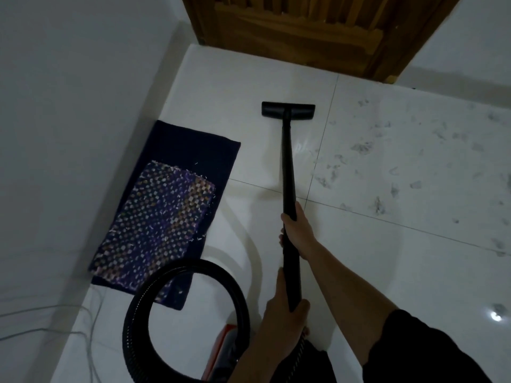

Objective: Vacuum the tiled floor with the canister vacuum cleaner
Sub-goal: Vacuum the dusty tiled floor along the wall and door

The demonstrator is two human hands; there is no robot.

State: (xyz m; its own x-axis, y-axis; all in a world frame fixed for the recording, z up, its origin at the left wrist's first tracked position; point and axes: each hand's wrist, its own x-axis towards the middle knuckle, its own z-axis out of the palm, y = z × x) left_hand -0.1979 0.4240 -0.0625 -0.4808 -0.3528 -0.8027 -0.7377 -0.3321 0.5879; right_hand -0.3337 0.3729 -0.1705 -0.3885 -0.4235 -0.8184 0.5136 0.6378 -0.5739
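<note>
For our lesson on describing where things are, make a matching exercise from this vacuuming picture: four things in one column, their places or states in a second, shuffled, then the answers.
Column one
1. floor nozzle
2. patterned mat
3. black hose
4. right hand

Column two
A. curled in a loop near the bottom of the view
B. gripping the wand higher up than the left hand
C. flat on the tile in front of the wooden door
D. lying on a dark blue rug by the wall

Pairs: 1-C, 2-D, 3-A, 4-B
</note>
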